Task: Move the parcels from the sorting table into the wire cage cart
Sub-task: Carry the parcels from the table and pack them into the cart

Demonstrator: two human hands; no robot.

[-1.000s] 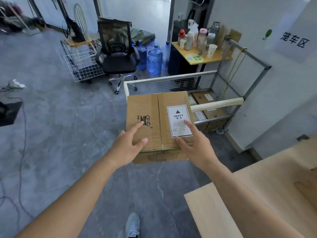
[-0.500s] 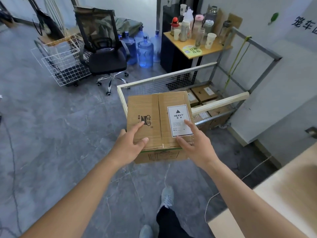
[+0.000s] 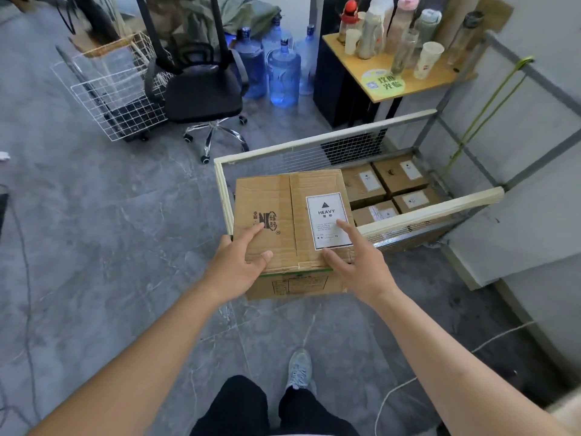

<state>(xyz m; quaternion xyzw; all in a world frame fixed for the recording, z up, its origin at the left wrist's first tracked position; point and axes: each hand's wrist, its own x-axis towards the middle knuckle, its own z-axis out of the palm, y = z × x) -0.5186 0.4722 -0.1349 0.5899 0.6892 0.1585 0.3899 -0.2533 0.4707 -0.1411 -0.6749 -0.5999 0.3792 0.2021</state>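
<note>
I carry a brown cardboard parcel with a white "HEAVY" label at waist height. My left hand grips its near left corner, thumb and forefinger on top. My right hand grips the near right corner, forefinger lying on the label. The parcel hangs over the near left corner of the wire cage cart, a low mesh box with a pale wooden rim. Several smaller labelled parcels lie flat in the cart's right half. The parcel hides the cart's left half.
A black office chair and a white wire basket stand to the far left. Blue water bottles and a side table with cups sit behind the cart. A white cable runs across the floor on my right.
I have walked closer to the cart with the parcel in the same grip. The sorting table has slid out of view at the right, and the cart's inside now shows.
</note>
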